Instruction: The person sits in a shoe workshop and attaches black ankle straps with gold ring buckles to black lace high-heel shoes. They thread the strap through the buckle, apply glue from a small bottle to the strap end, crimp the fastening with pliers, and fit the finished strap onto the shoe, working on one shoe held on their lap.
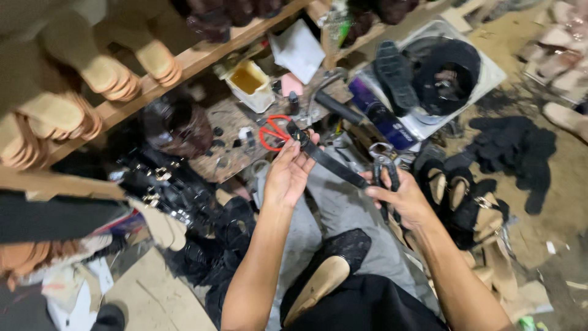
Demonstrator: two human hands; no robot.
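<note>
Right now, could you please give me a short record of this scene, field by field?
left hand: left hand pinches one end of a black strap
right hand: right hand grips the strap's other end, with pliers in the same hand
lap: shoe with a tan insole, lying on the person's lap
bench: red scissors and a tub of amber liquid
shelf: wooden shelf with tan soles
floor, right: black sandals

Both forearms reach forward — left hand (286,173) raised, fingers pinched; right hand (401,199) fisted, lower.
</note>
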